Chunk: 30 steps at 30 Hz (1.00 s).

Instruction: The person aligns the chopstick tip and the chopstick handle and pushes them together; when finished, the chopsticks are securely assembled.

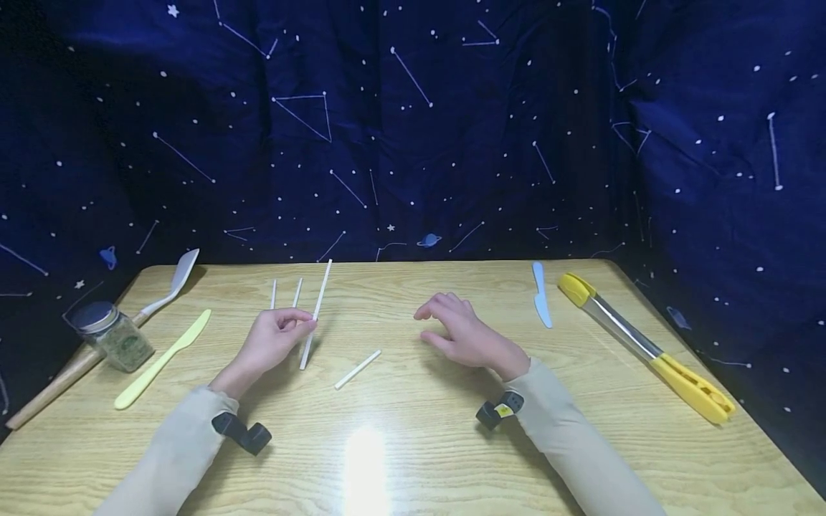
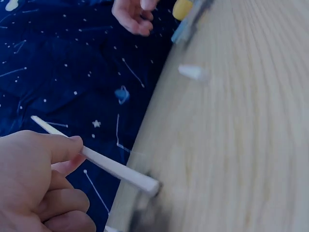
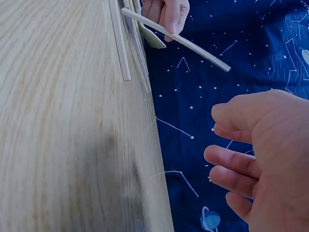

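My left hand (image 1: 272, 340) pinches a thin white stick (image 1: 323, 290) between thumb and fingertips, and holds it tilted above the table. In the left wrist view the blunt lower end of this stick (image 2: 120, 171) shows near the tabletop. Just behind the left hand lie two more white sticks, one on the left (image 1: 274, 292) and one on the right (image 1: 297, 291), both partly hidden by the hand. A shorter-looking stick (image 1: 358, 369) rests slantwise between the hands. My right hand (image 1: 467, 333) hovers over the table with loosely bent fingers and nothing in them.
On the left are a yellow spreader knife (image 1: 164, 358), a jar (image 1: 122, 344) with a dark lid, and a wooden-handled spatula (image 1: 71, 376). To the right lie a blue knife (image 1: 541, 295) and yellow-ended tongs (image 1: 626, 333). A dark starry cloth (image 1: 387, 143) hangs behind the table (image 1: 439, 444).
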Tool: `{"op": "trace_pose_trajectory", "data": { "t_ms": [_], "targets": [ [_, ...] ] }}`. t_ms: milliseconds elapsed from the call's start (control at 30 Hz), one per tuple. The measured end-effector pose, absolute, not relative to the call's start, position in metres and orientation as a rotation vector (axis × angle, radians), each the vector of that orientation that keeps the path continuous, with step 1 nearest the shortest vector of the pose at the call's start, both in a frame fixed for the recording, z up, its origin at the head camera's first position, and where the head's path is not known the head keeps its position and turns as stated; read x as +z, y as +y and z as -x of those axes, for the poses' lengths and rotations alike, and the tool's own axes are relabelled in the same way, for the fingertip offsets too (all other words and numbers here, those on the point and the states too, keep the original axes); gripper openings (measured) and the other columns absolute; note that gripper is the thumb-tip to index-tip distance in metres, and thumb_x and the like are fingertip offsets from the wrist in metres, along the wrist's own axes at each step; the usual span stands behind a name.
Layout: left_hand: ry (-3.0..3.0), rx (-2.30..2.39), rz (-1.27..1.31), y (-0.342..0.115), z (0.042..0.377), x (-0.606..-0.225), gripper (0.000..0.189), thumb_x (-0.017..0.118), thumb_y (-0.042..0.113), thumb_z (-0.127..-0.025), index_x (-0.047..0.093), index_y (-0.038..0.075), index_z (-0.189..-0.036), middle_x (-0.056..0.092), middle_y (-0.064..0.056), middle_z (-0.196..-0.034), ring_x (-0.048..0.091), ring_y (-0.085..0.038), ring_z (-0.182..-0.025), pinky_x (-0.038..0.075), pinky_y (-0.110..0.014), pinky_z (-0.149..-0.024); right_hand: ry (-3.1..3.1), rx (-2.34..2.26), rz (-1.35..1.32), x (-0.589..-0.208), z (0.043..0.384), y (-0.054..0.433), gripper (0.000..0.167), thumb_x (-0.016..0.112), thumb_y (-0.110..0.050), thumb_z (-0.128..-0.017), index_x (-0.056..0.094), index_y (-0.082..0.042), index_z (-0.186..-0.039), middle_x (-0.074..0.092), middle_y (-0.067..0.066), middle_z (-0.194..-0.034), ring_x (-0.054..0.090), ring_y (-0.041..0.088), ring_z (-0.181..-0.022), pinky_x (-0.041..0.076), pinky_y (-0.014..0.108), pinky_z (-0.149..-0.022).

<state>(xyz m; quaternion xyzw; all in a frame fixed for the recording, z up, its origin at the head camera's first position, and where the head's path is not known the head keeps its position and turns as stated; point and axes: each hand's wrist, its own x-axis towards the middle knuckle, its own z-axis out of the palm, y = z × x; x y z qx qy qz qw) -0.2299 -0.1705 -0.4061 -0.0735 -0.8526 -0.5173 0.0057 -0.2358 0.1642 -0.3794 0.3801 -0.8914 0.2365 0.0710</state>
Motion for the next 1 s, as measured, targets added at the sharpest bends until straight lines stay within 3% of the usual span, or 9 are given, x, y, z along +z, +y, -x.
{"op": "trace_pose_trajectory", "data": {
  "t_ms": [100, 233, 633, 867, 1000],
  "targets": [
    [-2.656, -1.567, 0.266, -0.173, 0.231, -0.41, 0.027, 0.065, 0.017, -0.091, 0.068, -0.006, -0.105, 0.024, 0.011, -0.05, 0.021, -0.002, -0.044, 0.019, -0.017, -0.042, -2.689, 0.717, -1.141, -0.38, 0.236, 0.164, 0.024, 0.065, -0.012, -0.089, 0.06, -0.004, -0.112, 0.059, 0.006, -0.11, 0.048, 0.023, -0.105, 0.032, 0.037, -0.084],
    [-2.645, -1.484, 0.28, -0.175, 0.233, -0.416, 0.026, 0.066, 0.016, -0.09, 0.069, -0.006, -0.104, 0.025, 0.011, -0.049, 0.021, -0.002, -0.043, 0.019, -0.018, -0.04, -2.707, 0.708, -1.137, -0.381, 0.237, 0.165, 0.02, 0.065, -0.012, -0.09, 0.06, -0.007, -0.109, 0.058, 0.005, -0.109, 0.048, 0.022, -0.104, 0.032, 0.037, -0.083],
    [-2.723, -1.028, 0.119, -0.174, 0.23, -0.421, 0.019, 0.063, 0.02, -0.087, 0.071, 0.002, -0.088, 0.044, 0.01, -0.039, 0.038, -0.007, -0.036, 0.026, -0.024, -0.037, -2.725, 0.72, -1.196, -0.382, 0.239, 0.163, 0.011, 0.062, -0.011, -0.091, 0.064, -0.004, -0.1, 0.061, 0.004, -0.101, 0.051, 0.021, -0.101, 0.043, 0.04, -0.093],
    [-2.753, -0.837, 0.084, -0.17, 0.227, -0.425, 0.018, 0.062, 0.021, -0.081, 0.07, 0.005, -0.076, 0.053, 0.003, -0.047, 0.044, -0.012, -0.042, 0.033, -0.027, -0.04, -2.748, 0.706, -1.202, -0.382, 0.239, 0.162, 0.011, 0.061, -0.011, -0.092, 0.063, -0.003, -0.099, 0.061, 0.003, -0.098, 0.052, 0.02, -0.099, 0.045, 0.037, -0.089],
    [-2.766, -0.774, 0.076, -0.169, 0.227, -0.426, 0.021, 0.065, 0.024, -0.083, 0.069, 0.006, -0.072, 0.056, 0.001, -0.051, 0.045, -0.014, -0.046, 0.032, -0.028, -0.041, -2.753, 0.695, -1.21, -0.382, 0.239, 0.162, 0.01, 0.06, -0.011, -0.093, 0.063, -0.003, -0.098, 0.061, 0.003, -0.099, 0.053, 0.019, -0.098, 0.047, 0.036, -0.089]
  ]
}}
